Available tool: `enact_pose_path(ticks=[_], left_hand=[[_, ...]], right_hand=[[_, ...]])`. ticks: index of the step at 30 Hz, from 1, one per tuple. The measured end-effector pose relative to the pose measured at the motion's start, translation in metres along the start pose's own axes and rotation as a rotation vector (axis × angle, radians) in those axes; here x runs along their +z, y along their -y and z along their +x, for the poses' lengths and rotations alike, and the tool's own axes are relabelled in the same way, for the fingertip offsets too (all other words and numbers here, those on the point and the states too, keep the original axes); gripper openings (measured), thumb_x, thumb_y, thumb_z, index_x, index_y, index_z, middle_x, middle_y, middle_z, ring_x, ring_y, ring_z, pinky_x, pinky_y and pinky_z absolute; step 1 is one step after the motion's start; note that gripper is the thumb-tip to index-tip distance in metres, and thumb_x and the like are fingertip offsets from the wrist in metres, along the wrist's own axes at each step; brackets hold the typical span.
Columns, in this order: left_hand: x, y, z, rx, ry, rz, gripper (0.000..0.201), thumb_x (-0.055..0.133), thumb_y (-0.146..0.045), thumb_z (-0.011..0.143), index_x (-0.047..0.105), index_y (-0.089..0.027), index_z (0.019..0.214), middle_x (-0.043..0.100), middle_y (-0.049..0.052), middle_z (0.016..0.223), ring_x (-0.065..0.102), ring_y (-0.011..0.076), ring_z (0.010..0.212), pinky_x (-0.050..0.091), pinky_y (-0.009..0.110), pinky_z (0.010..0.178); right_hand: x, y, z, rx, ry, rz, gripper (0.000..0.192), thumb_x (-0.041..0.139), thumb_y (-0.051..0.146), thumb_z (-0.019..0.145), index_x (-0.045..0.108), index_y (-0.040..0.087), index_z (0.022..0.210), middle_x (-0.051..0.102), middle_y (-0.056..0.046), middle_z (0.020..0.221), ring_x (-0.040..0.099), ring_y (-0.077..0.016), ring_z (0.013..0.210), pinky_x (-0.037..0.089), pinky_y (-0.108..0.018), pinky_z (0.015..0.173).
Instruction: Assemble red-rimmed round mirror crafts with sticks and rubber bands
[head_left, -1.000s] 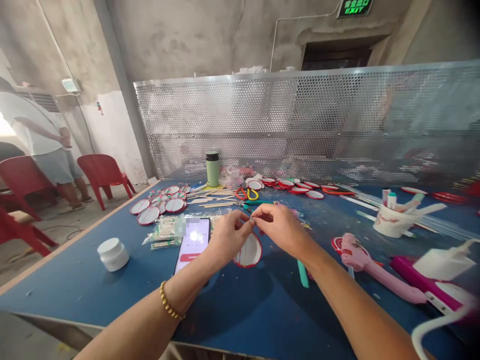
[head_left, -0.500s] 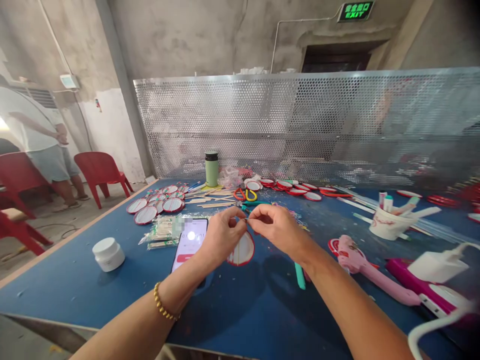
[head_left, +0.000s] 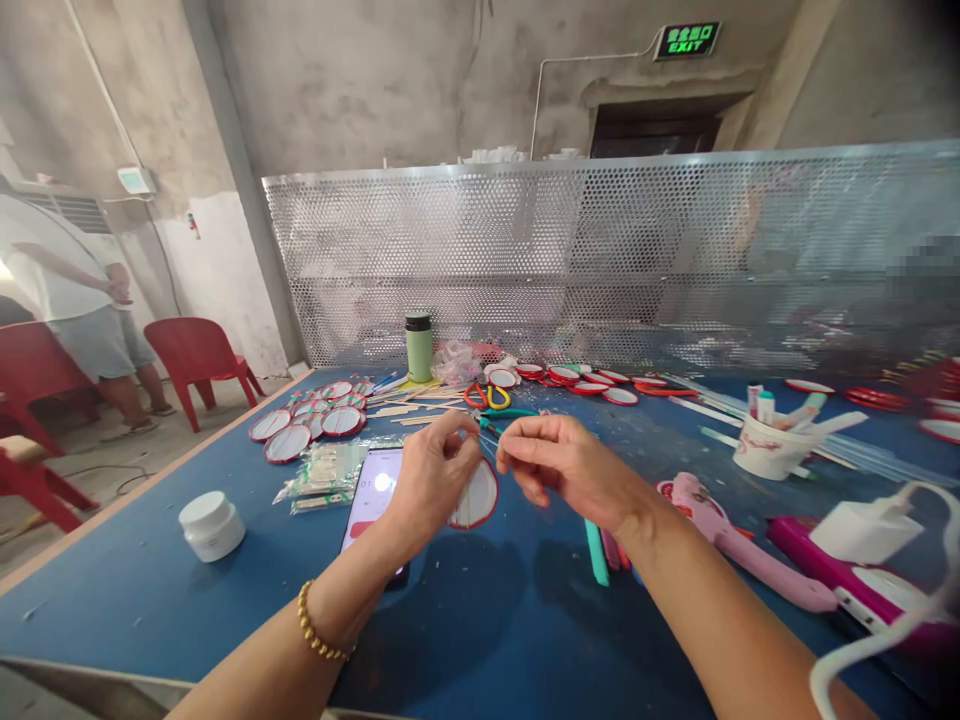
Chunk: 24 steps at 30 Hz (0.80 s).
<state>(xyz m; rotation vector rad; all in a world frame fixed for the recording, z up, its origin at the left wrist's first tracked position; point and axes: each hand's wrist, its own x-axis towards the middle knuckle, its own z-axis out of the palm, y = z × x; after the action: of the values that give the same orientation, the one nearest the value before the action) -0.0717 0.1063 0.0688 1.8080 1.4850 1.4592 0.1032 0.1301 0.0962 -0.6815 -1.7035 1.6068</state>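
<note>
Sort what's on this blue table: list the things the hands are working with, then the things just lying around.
In hand:
left hand, holding the red-rimmed white disc
right hand, pinching something too thin to identify

Lying about:
phone
white jar
green bottle
scissors
pink glue gun
paper cup

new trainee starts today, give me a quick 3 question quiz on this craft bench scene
1. True or false: the left hand holds a red-rimmed white disc.
2. What lies flat just left of the left hand? A scissors, B phone, C cup.
3. What colour is the bottle near the mesh screen?

Key: 1 true. 2 B, the phone. 3 green, with a dark cap.
</note>
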Motion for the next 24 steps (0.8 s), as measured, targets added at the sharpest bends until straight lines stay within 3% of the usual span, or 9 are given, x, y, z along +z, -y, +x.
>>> enact_pose_path(ticks=[3,6,10,13,16,18,24], left_hand=[[0.000,-0.006,-0.004,0.049,0.062,-0.016,0.011,0.050,-0.021,0.078,0.061,-0.019,0.077,0.030,-0.008,0.050,0.028,0.0089,0.051,0.024,0.021,0.052],[0.000,-0.009,-0.006,0.062,0.116,-0.056,0.012,0.052,-0.025,0.082,0.060,-0.018,0.078,0.030,-0.008,0.052,0.028,0.0088,0.051,0.023,0.021,0.051],[-0.002,-0.007,-0.004,0.019,0.128,-0.105,0.023,0.047,-0.035,0.090,0.061,-0.017,0.091,0.038,-0.007,0.055,0.034,0.0097,0.050,0.027,0.021,0.050],[-0.004,-0.002,0.001,0.037,0.033,-0.086,0.029,0.041,-0.037,0.095,0.061,-0.017,0.090,0.050,-0.003,0.065,0.043,0.0116,0.058,0.033,0.022,0.055],[-0.004,0.001,0.006,-0.001,-0.043,-0.054,0.027,0.043,-0.038,0.094,0.060,-0.017,0.088,0.052,-0.002,0.066,0.045,0.0122,0.058,0.033,0.022,0.054],[-0.004,0.004,0.007,-0.036,-0.072,-0.043,0.025,0.046,-0.038,0.094,0.059,-0.017,0.092,0.051,-0.003,0.062,0.044,0.0118,0.053,0.030,0.022,0.050],[-0.002,0.011,0.007,-0.031,-0.134,-0.075,0.022,0.048,-0.038,0.092,0.057,-0.019,0.096,0.052,-0.005,0.056,0.044,0.0107,0.046,0.029,0.022,0.050]], right_hand=[[-0.011,-0.002,-0.001,0.063,0.073,0.015,0.020,0.070,0.031,0.080,0.072,0.014,0.091,0.064,0.001,0.068,0.042,-0.0034,0.040,0.030,-0.019,0.039],[-0.017,-0.001,-0.004,0.091,0.100,0.036,0.033,0.072,0.029,0.079,0.073,0.016,0.109,0.059,0.005,0.055,0.031,-0.0019,0.035,0.021,-0.017,0.036],[-0.015,0.003,-0.005,0.026,-0.029,-0.052,0.053,0.075,0.036,0.079,0.065,0.017,0.128,0.058,0.005,0.048,0.030,-0.0027,0.034,0.016,-0.017,0.034],[-0.010,0.003,-0.003,-0.001,-0.111,-0.271,0.057,0.073,0.045,0.081,0.066,0.013,0.127,0.064,0.002,0.053,0.037,-0.0037,0.034,0.022,-0.018,0.034],[-0.003,-0.002,0.001,-0.013,-0.098,-0.427,0.053,0.071,0.048,0.082,0.068,0.015,0.124,0.061,0.004,0.051,0.043,-0.0052,0.035,0.029,-0.019,0.037],[0.002,-0.006,0.003,-0.047,-0.081,-0.472,0.049,0.071,0.047,0.083,0.070,0.017,0.122,0.055,0.006,0.048,0.044,-0.0058,0.038,0.032,-0.019,0.039],[0.017,-0.018,0.006,-0.092,-0.054,-0.516,0.039,0.070,0.040,0.084,0.072,0.024,0.119,0.057,0.006,0.061,0.041,-0.0050,0.040,0.033,-0.019,0.038]])
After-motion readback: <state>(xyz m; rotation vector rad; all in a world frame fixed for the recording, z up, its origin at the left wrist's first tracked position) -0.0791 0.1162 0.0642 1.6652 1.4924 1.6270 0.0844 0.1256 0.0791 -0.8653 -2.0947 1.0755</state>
